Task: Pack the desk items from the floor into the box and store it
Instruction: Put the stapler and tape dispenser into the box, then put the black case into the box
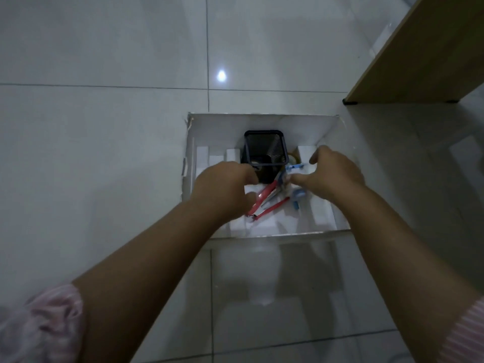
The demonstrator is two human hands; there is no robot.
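An open white box (262,121) stands on the tiled floor, lined with white foam blocks. Inside it a black mesh pen holder (264,148) stands upright at the back. A red stapler (262,200) and a red pen lie in the middle, with small blue items (297,196) and a tape roll (293,157) to the right. My left hand (222,187) reaches into the box beside the pen holder's near edge, fingers curled. My right hand (332,174) hovers over the blue items with fingertips pinched near a small blue object (294,167).
A wooden furniture panel (419,61) with black feet stands on the floor at the upper right, close to the box's far right corner. Glossy grey floor tiles (104,153) surround the box.
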